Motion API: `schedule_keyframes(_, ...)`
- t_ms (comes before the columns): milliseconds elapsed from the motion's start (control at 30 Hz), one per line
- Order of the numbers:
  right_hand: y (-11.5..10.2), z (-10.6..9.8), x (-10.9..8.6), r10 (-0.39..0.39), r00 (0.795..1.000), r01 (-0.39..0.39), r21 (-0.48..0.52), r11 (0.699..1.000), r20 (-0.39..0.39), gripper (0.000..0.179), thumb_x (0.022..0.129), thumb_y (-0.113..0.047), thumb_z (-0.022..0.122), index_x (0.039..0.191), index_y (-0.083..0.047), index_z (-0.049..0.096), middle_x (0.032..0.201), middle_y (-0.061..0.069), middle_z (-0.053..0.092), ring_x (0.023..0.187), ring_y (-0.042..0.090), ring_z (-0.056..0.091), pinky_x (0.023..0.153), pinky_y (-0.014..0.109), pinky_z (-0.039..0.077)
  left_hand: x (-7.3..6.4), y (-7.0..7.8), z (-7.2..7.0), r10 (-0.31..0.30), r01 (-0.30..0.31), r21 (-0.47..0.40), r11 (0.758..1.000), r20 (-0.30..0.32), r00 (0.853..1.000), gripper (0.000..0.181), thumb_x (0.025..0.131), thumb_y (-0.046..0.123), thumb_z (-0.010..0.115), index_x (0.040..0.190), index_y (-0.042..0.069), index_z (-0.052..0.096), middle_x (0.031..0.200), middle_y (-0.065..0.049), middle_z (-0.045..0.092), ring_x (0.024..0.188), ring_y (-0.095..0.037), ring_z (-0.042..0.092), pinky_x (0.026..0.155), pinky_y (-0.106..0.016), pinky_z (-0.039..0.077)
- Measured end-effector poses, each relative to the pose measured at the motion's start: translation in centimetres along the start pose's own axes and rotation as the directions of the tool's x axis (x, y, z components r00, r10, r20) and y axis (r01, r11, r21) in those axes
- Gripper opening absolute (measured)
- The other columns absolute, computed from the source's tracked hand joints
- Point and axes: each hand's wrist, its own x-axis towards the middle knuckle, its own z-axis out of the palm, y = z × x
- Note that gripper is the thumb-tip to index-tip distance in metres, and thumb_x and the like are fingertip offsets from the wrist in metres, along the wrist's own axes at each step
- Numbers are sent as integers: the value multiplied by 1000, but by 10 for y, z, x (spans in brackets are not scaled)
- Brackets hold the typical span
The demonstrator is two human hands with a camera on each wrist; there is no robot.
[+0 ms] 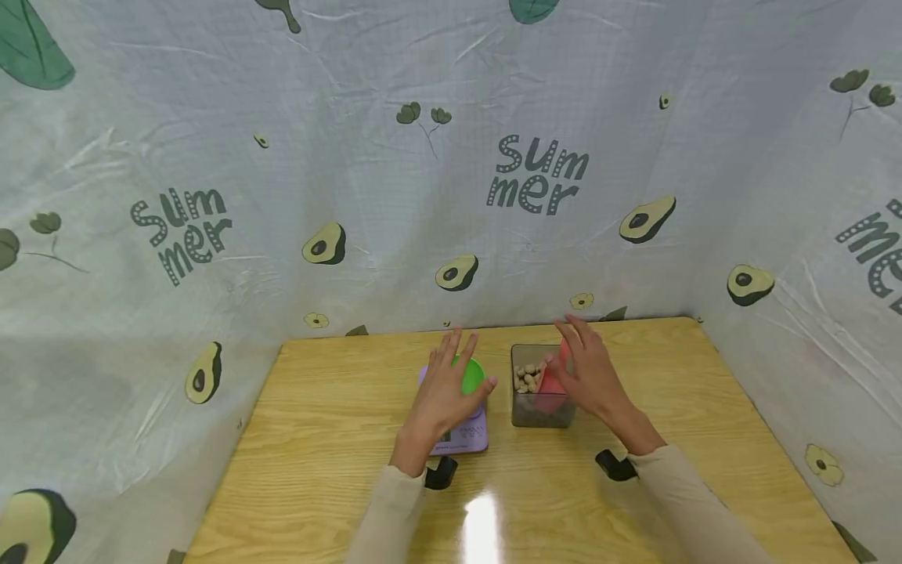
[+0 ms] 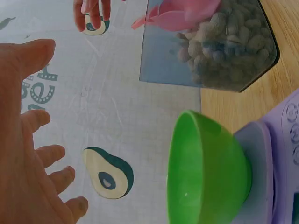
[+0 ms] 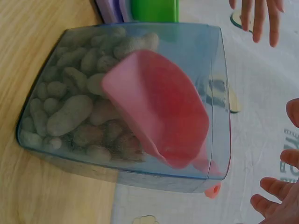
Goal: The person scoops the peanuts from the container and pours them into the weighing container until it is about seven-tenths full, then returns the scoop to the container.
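Note:
My left hand (image 1: 442,398) hovers with spread, straight fingers above a purple kitchen scale (image 1: 465,441). A green bowl (image 2: 217,172) stands on the scale's platform, partly hidden by that hand in the head view. To the right, a clear grey plastic container (image 1: 541,415) holds unshelled peanuts (image 3: 70,114). In it a pink scoop (image 3: 156,107) leans over the peanuts, its handle reaching past the rim. My right hand (image 1: 593,376) is over the container's right side, fingers extended and apart from the scoop in the right wrist view. Neither hand holds anything.
Bowl and container stand side by side on a light wooden table (image 1: 317,446), with a gap between them. A white sheet (image 1: 380,196) printed with avocados hangs behind the table and along both sides. Black wrist mounts (image 1: 441,473) sit at both cuffs.

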Motion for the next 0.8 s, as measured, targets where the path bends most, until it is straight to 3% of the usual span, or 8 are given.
schedule_keyframes(233,12,-4,3,140,990,-142,138,980,23,67,99,-29,57,155,-11,27,158,21,28,142,45,31,105,67,33,8,6,14,9,0,-190,982,46,999,94,89,55,63,159,32,4,167,4,0,154,-29,11,115,-58,31)
schedule_keyframes(433,28,-3,6,250,968,-247,317,916,32,66,101,-24,55,156,-6,23,156,25,31,144,44,30,111,64,29,19,14,31,26,8,-323,946,103,994,106,85,47,72,160,27,1,167,4,0,154,-26,11,117,-52,31)
schedule_keyframes(533,35,-2,7,329,938,-344,403,848,109,68,103,-31,52,157,-6,19,157,24,31,146,42,28,113,62,29,24,18,40,25,15,-345,938,113,993,108,84,45,74,160,23,0,168,-1,2,154,-26,12,119,-51,28)
schedule_keyframes(600,39,-1,8,381,905,-425,443,790,189,72,103,-38,49,158,-7,15,158,23,30,147,41,27,114,61,28,28,20,46,18,26,-373,927,115,993,110,83,41,76,160,21,1,168,-4,4,154,-27,13,120,-51,26)
schedule_keyframes(700,46,2,8,441,841,-541,498,678,313,76,102,-47,47,158,-7,16,159,21,30,147,39,28,116,59,27,32,22,56,10,44,-417,908,124,992,111,81,35,79,160,15,3,167,-6,7,153,-28,14,120,-50,26)
schedule_keyframes(800,55,7,7,437,800,-600,537,593,412,76,101,-50,47,156,-3,22,159,21,29,148,38,25,118,57,24,36,22,65,1,66,-456,888,144,990,112,80,33,81,160,13,4,167,-8,8,153,-31,17,119,-51,26)
